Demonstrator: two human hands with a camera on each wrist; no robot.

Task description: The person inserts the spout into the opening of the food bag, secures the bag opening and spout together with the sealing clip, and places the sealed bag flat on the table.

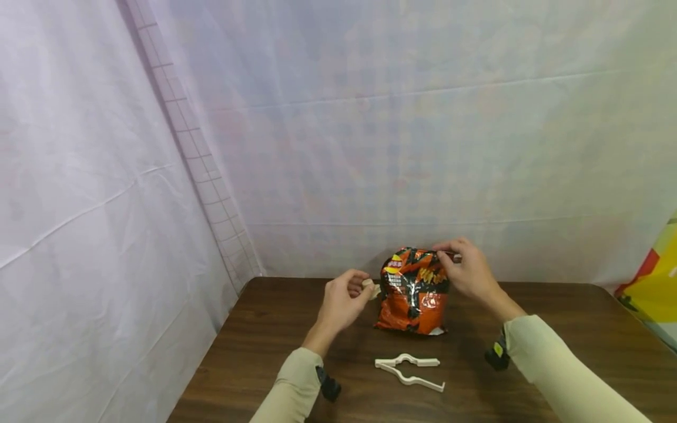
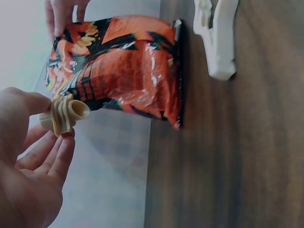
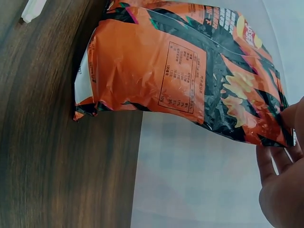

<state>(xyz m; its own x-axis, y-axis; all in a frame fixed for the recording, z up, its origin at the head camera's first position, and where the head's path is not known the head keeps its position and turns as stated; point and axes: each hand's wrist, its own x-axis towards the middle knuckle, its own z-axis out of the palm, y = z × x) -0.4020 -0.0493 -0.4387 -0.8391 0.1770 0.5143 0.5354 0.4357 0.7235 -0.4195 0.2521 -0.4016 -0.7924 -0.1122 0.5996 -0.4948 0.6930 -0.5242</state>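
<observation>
A shiny orange-and-black snack bag (image 1: 412, 299) stands upright near the back of the brown table. My right hand (image 1: 468, 271) pinches its upper right corner between thumb and fingers. In the right wrist view the bag's side, with a printed table, faces the camera. Left of the bag, my left hand (image 1: 342, 301) grips a small beige plastic piece (image 2: 62, 114) with ridges and a short hollow tube, held between thumb and fingertips. In front of the bag lies a white hinged bag clip (image 1: 423, 362), its two arms spread in a V.
The brown wooden table (image 1: 254, 341) ends just behind the bag, where a pale checked sheet (image 1: 370, 147) hangs. Another white sheet (image 1: 95, 205) hangs at left. Something yellow and red (image 1: 656, 276) is at the right edge.
</observation>
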